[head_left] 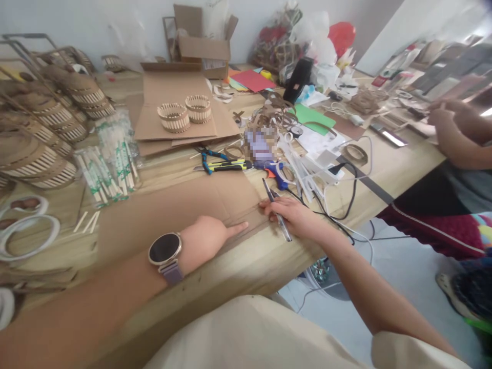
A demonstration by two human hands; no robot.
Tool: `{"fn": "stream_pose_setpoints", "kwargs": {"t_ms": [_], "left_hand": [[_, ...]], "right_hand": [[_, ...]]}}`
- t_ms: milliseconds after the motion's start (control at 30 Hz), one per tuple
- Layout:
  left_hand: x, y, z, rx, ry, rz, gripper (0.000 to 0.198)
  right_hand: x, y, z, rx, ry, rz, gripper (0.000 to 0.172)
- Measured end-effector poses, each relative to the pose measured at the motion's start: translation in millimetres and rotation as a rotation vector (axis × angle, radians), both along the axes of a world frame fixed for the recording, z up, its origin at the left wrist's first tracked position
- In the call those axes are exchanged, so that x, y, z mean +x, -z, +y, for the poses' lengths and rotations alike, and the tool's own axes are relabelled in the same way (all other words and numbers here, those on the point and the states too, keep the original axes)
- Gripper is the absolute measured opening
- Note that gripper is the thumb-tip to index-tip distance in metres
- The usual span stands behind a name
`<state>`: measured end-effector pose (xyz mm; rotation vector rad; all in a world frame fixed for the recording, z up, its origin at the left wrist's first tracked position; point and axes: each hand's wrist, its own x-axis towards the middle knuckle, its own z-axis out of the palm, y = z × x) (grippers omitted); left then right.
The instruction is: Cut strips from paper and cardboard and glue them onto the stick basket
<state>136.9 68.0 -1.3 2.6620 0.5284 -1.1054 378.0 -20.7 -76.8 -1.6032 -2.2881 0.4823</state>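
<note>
A brown cardboard sheet (169, 210) lies flat on the wooden table (246, 266) in front of me. My left hand (205, 240), with a round watch (165, 249) on the wrist, presses down on the sheet, one finger stretched toward the right. My right hand (292, 214) rests at the sheet's right edge, closed around a slim grey cutter or pen-like tool (275, 207) whose tip points away from me. I cannot tell exactly what kind of tool it is.
Pliers and a yellow utility knife (221, 164), a blue glue gun (274, 169) with black cables, packs of wooden sticks (111, 164), small stick baskets (186, 113), stacked baskets (42, 133), coloured paper and boxes crowd the table. Another person (457, 154) sits at the right.
</note>
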Motion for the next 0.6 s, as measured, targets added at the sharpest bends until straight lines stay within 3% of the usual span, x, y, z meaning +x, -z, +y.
{"fn": "stream_pose_setpoints", "kwargs": {"t_ms": [167, 400, 600], "left_hand": [[-5.1, 8.7, 2.2, 0.032, 0.02, -0.069, 0.09], [-8.1, -0.6, -1.5, 0.062, -0.007, -0.116, 0.084], [-12.9, 15.8, 2.4, 0.043, 0.022, -0.216, 0.08]], "right_hand": [[1.7, 4.0, 2.0, -0.009, -0.021, -0.04, 0.022], [1.6, 5.8, 3.6, 0.017, -0.024, -0.06, 0.022], [2.4, 5.9, 3.9, 0.057, -0.043, -0.083, 0.023]]}}
